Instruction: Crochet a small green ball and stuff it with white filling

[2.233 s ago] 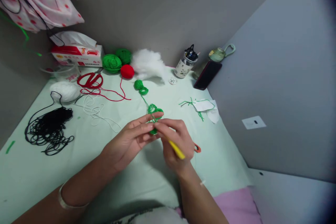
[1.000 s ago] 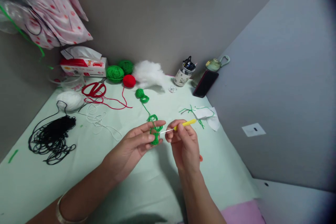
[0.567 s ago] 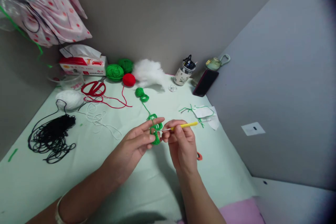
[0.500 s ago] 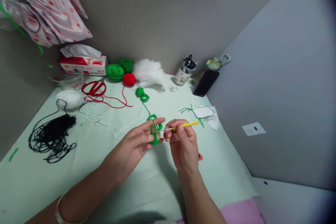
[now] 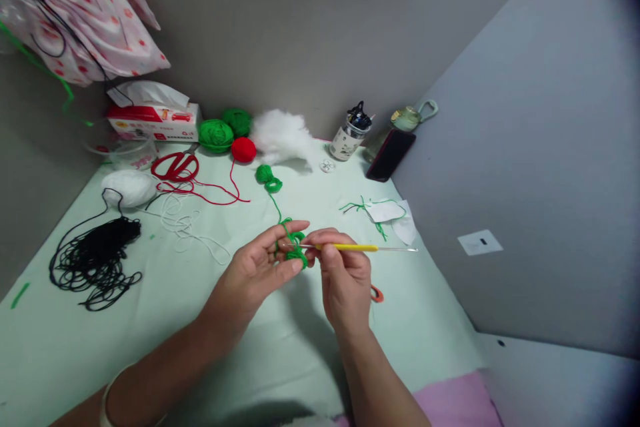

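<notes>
My left hand [image 5: 257, 268] pinches a small green crochet piece [image 5: 296, 247] above the pale green table [image 5: 250, 347], fingers curled round the yarn. My right hand [image 5: 341, 277] grips a yellow-handled crochet hook [image 5: 353, 247], held level with its metal end pointing right and its other end at the green piece. A green strand runs from the piece back to a small green yarn ball [image 5: 267, 175].
Black yarn tangle [image 5: 93, 257], white yarn ball [image 5: 127, 185] and red scissors [image 5: 175, 165] lie left. Green balls [image 5: 216, 134], a red ball [image 5: 243, 149], white stuffing [image 5: 280, 133], tissue box [image 5: 153, 121], jar [image 5: 349, 137], phone [image 5: 390, 155] line the back wall. Paper scraps [image 5: 387, 213] lie right.
My right hand moved left and pushed the hook into the green piece; the yellow handle now lies level. My left hand curled tighter round the yarn.
</notes>
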{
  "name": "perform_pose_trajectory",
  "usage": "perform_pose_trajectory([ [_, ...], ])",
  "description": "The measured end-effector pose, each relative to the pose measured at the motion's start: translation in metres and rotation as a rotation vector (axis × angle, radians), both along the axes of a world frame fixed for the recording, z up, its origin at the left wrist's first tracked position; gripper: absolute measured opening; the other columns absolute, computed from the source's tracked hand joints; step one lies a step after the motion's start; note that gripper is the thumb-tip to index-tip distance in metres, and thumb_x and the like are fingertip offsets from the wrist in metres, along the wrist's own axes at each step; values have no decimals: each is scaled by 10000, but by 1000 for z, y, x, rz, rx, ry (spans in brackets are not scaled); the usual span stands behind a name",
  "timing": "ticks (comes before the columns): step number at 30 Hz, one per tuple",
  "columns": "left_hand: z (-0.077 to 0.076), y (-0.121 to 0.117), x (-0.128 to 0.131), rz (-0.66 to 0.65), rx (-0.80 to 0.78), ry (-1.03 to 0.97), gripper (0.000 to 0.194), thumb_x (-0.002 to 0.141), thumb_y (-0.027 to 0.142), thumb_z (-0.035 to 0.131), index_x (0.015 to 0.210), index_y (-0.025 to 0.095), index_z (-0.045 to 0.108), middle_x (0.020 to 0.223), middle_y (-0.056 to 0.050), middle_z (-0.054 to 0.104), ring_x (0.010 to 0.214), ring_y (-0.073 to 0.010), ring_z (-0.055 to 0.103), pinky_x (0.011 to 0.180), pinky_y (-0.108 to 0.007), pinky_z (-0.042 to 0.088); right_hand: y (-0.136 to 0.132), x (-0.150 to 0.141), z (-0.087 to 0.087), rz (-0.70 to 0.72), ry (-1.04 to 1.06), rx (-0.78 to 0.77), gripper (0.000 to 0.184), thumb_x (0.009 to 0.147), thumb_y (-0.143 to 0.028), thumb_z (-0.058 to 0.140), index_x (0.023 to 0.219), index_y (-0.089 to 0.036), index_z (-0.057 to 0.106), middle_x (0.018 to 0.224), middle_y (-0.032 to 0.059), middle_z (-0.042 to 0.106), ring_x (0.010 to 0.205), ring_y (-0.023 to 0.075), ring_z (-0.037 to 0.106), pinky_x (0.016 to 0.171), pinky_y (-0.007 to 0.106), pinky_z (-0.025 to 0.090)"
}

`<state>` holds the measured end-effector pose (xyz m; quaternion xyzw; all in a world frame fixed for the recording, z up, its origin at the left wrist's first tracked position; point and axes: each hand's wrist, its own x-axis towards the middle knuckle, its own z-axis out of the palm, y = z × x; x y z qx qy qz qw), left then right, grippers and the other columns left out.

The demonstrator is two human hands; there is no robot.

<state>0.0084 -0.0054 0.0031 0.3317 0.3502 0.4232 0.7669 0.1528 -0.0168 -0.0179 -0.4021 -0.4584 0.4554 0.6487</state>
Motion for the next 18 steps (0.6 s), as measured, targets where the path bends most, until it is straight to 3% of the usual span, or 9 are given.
perform_pose_trajectory([
  [6,2,0,-2,8,43,29,534,814,260,804,1328,279,659,1025,-28,717,1071,-212,643,990,-335,468,-1,4,4,75,-128,115,136,938,-275,688,1001,-299,806,982,62,750,1001,227,672,840,378,540],
  [9,3,1,-6,17,28,49,546,823,297,804,1346,292,647,1019,-20,719,1037,-196,631,926,-294,463,-2,4,9,93,-222,112,143,930,-255,693,1007,-297,806,989,66,729,984,217,663,844,372,543],
  [14,1,1,-8,28,82,187,338,904,407,704,1209,269,746,966,-29,732,864,-184,591,703,-262,410,-1,-1,4,40,-161,70,115,906,-329,710,964,-272,792,960,60,667,881,196,638,751,338,552],
  [16,5,1,-6,62,70,175,325,904,394,700,1200,268,749,918,-22,735,814,-175,589,678,-257,406,-1,-5,0,43,-157,33,241,868,-394,747,1078,-277,763,1052,60,637,866,181,619,758,331,557],
  [18,13,3,-8,101,7,127,304,893,352,713,1182,263,751,877,-13,736,788,-166,606,667,-245,430,-3,-8,-4,151,-192,-25,490,841,-431,767,1301,-306,655,1072,50,626,805,160,603,740,317,560],
])
